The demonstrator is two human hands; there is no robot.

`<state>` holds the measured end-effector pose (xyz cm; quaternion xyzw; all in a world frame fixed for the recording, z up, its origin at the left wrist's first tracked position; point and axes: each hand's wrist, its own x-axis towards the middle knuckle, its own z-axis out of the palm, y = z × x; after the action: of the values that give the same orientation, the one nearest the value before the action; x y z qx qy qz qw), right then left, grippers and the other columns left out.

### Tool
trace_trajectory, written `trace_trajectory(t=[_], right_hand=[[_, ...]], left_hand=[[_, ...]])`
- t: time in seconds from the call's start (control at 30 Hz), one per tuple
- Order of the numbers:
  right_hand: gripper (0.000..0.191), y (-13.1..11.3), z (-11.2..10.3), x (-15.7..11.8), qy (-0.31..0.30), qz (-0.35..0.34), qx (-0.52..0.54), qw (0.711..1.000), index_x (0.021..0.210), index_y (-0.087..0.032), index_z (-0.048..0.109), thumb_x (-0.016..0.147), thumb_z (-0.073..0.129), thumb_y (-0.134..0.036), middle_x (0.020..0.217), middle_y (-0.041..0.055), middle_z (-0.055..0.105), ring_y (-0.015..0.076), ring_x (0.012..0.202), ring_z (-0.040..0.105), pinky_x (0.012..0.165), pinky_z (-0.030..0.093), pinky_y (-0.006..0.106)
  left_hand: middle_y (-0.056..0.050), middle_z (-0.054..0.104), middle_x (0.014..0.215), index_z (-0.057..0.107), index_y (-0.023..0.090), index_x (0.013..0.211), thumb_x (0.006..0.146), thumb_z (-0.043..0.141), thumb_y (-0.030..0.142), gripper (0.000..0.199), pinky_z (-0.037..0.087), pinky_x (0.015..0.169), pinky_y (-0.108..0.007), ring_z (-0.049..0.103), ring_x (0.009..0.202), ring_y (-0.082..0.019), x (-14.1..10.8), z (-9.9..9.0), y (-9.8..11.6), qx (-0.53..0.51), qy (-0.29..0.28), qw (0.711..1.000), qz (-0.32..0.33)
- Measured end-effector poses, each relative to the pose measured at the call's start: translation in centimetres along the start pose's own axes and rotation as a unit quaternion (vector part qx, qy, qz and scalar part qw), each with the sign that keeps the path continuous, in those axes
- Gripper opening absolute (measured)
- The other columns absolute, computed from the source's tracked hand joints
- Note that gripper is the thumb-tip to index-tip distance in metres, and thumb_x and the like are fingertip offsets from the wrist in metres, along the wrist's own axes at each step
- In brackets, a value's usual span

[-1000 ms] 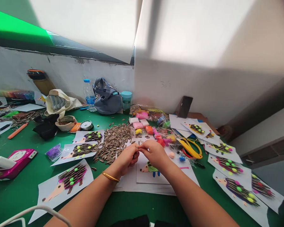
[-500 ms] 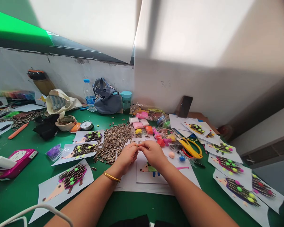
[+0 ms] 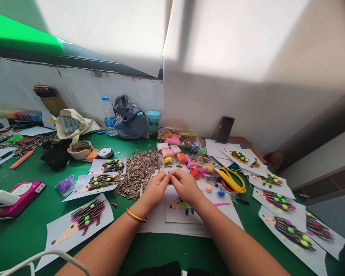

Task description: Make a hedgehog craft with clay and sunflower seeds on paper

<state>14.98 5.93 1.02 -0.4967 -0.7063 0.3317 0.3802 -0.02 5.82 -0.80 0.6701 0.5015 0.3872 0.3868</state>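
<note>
My left hand [image 3: 156, 188] and my right hand [image 3: 186, 186] meet fingertip to fingertip above a stack of white paper [image 3: 178, 228]. Both are closed in a pinch; whatever sits between the fingertips is hidden or too small to name. Partly covered by my right hand is a hedgehog picture [image 3: 177, 206] with a peach snout, a green body and blue legs. Just left of my left hand spreads a large pile of striped sunflower seeds [image 3: 139, 170]. Beyond the hands lie colourful packets of modelling clay [image 3: 168, 152]. A peach clay ball [image 3: 208, 188] and a blue clay lump [image 3: 221, 193] rest to the right.
Yellow-handled scissors [image 3: 232, 180] lie at right, near several finished hedgehog cards [image 3: 287, 234]. More cards [image 3: 80, 226] are at left, with a pink tissue pack [image 3: 20, 197]. A bottle [image 3: 109, 119], a blue bag [image 3: 130, 124], a cup [image 3: 153, 124] and a phone [image 3: 225, 129] stand along the wall.
The fingers of both hands have shifted slightly, the thumbs now pressed together with the knuckles rounded inward. Nothing else on the table has visibly moved.
</note>
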Motion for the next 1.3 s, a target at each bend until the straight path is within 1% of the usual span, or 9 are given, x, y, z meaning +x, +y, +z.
trace_trajectory(t=[0.23, 0.37, 0.57, 0.67, 0.77, 0.93, 1.13, 1.2, 1.3], right_hand=[[0.015, 0.9, -0.4, 0.5, -0.004, 0.026, 0.007, 1.0, 0.083, -0.02, 0.064, 0.09, 0.051, -0.025, 0.078, -0.0002, 0.07, 0.0143, 0.073, 0.064, 0.066, 0.046, 0.024], [0.014, 1.2, -1.4, 0.7, 0.009, 0.033, -0.08, 0.996, 0.088, -0.022, 0.066, 0.09, 0.052, -0.024, 0.082, -0.0002, 0.072, 0.0149, 0.076, 0.065, 0.068, 0.045, 0.025], [0.015, 2.0, -2.2, 0.8, 0.015, 0.042, -0.136, 0.99, 0.092, -0.025, 0.07, 0.083, 0.06, -0.019, 0.089, 0.001, 0.074, 0.0194, 0.083, 0.066, 0.071, 0.045, 0.029], [0.019, 2.2, -2.3, 0.8, 0.025, 0.038, -0.14, 0.989, 0.095, -0.027, 0.071, 0.084, 0.058, -0.018, 0.094, 0.001, 0.075, 0.0201, 0.087, 0.067, 0.075, 0.047, 0.03], [0.02, 2.2, -2.5, 0.8, 0.027, 0.021, -0.131, 0.991, 0.094, -0.026, 0.071, 0.084, 0.056, -0.016, 0.096, 0.0008, 0.074, 0.0195, 0.09, 0.067, 0.08, 0.048, 0.031], [0.02, 1.9, -2.2, 0.6, 0.017, -0.018, -0.093, 0.995, 0.095, -0.024, 0.07, 0.084, 0.055, -0.015, 0.097, 0.0016, 0.073, 0.0173, 0.093, 0.065, 0.083, 0.048, 0.029], [0.015, 0.8, -1.6, 0.1, 0.028, -0.02, -0.014, 0.999, 0.096, -0.021, 0.064, 0.082, 0.06, -0.02, 0.085, 0.0, 0.068, 0.015, 0.077, 0.061, 0.067, 0.045, 0.026], [0.009, 0.6, -1.7, 0.0, 0.027, -0.026, -0.018, 0.999, 0.089, -0.021, 0.066, 0.084, 0.059, -0.021, 0.083, 0.0, 0.068, 0.0151, 0.077, 0.061, 0.068, 0.045, 0.026], [0.013, 0.6, -1.9, 0.0, 0.005, -0.047, -0.024, 0.999, 0.088, -0.023, 0.071, 0.087, 0.057, -0.023, 0.09, 0.0017, 0.071, 0.0169, 0.086, 0.063, 0.076, 0.047, 0.028]], left_hand=[[-0.002, 0.065, 0.079, 0.06, 0.02, 0.079, 0.094, 0.04, 0.04, 0.032, 0.041, 0.069, -0.027, 0.058, 0.076, -0.018, 0.3, -0.6, -0.2, 0.095, -0.009, 0.995, 0.015], [-0.001, 0.065, 0.076, 0.061, 0.02, 0.077, 0.092, 0.044, 0.039, 0.029, 0.039, 0.065, -0.026, 0.059, 0.073, -0.018, 0.5, -1.2, -0.1, 0.167, 0.016, 0.986, -0.016], [-0.003, 0.073, 0.091, 0.068, 0.023, 0.091, 0.088, 0.053, 0.034, 0.019, 0.044, 0.07, -0.028, 0.065, 0.083, -0.021, 0.6, -1.4, -0.2, 0.211, 0.033, 0.975, -0.068], [-0.005, 0.073, 0.109, 0.069, 0.023, 0.105, 0.09, 0.05, 0.031, 0.025, 0.046, 0.082, -0.031, 0.066, 0.098, -0.023, 0.7, -1.3, -0.3, 0.2, 0.035, 0.977, -0.066], [-0.005, 0.072, 0.114, 0.069, 0.022, 0.109, 0.09, 0.049, 0.03, 0.028, 0.046, 0.089, -0.032, 0.065, 0.105, -0.023, 0.8, -1.3, -0.5, 0.188, 0.036, 0.98, -0.055], [-0.005, 0.073, 0.102, 0.069, 0.022, 0.102, 0.092, 0.045, 0.032, 0.027, 0.047, 0.082, -0.03, 0.065, 0.094, -0.021, 0.5, -0.8, -0.5, 0.157, 0.008, 0.988, -0.004], [-0.001, 0.068, 0.082, 0.065, 0.021, 0.087, 0.089, 0.048, 0.04, 0.026, 0.044, 0.071, -0.027, 0.06, 0.077, -0.018, 0.1, -0.1, 0.3, 0.101, -0.027, 0.995, 0.004], [-0.002, 0.067, 0.081, 0.065, 0.019, 0.085, 0.088, 0.048, 0.041, 0.028, 0.045, 0.07, -0.027, 0.059, 0.077, -0.018, 0.0, 0.1, 0.7, 0.06, -0.025, 0.998, -0.001], [-0.002, 0.066, 0.08, 0.065, 0.018, 0.083, 0.087, 0.049, 0.043, 0.029, 0.046, 0.071, -0.028, 0.059, 0.077, -0.018, -0.2, 0.2, 1.1, 0.011, -0.008, 1.0, -0.005]])
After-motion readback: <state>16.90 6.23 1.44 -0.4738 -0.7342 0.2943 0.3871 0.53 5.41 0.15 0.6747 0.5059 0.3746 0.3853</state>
